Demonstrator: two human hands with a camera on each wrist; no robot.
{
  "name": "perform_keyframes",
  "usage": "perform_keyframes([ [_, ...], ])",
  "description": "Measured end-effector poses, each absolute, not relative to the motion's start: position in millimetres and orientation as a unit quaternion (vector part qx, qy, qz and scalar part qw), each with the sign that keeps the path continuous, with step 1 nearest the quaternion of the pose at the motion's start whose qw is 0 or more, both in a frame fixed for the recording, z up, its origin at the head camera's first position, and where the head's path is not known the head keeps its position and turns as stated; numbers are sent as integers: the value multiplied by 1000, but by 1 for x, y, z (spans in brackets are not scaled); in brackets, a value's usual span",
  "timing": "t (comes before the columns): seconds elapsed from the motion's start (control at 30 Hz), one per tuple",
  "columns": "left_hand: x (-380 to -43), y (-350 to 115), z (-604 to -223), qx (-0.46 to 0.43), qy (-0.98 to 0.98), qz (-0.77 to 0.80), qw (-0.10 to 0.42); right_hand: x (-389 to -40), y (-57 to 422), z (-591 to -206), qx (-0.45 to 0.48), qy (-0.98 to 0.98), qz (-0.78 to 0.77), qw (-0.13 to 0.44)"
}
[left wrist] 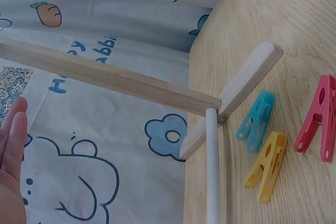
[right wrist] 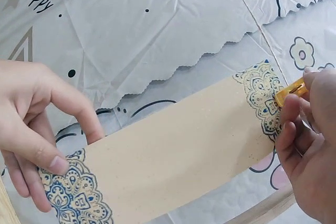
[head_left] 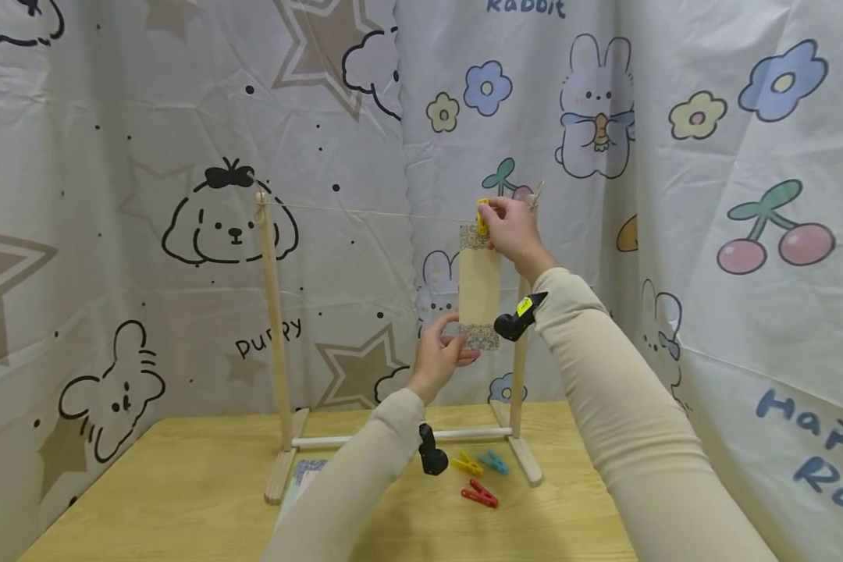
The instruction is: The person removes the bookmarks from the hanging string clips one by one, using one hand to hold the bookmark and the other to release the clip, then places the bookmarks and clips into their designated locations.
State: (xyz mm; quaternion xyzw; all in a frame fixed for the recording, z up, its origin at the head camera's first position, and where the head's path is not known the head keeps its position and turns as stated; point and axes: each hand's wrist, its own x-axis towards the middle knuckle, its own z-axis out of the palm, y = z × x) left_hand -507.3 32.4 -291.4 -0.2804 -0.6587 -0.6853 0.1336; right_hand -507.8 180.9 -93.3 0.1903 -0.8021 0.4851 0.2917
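Observation:
A beige paper strip [head_left: 479, 285] with blue lace-patterned ends hangs upright at the string [head_left: 365, 211], near the right post. My right hand [head_left: 516, 230] pinches a yellow clothespin [right wrist: 290, 92] at the strip's top edge, where the string runs. At the lower end, my left hand [head_left: 437, 355] holds the strip's left corner, its thumb on the front and fingers behind, as the right wrist view shows. Only part of that hand and a patterned corner appear in the left wrist view.
The string spans a wooden stand with a left post [head_left: 274, 328] and a white crossbar [head_left: 400, 437]. On the table lie another yellow clothespin [left wrist: 266, 167], a blue one [left wrist: 256, 121] and a red one [left wrist: 318, 119]. Patterned paper [head_left: 309, 470] lies partly under my left forearm.

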Motion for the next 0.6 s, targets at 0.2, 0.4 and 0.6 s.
perform_keyframes([
  [0.2, -508, 31, -291, -283, -658, -684, 136, -506, 186, -87, 197, -809, 497, 244],
  [0.4, -508, 26, -291, -286, -665, -677, 133, -502, 196, -80, 203, -815, 509, 186],
  [0.6, -504, 23, -288, -280, -668, -680, 115, -499, 205, -78, 222, -780, 567, 145],
])
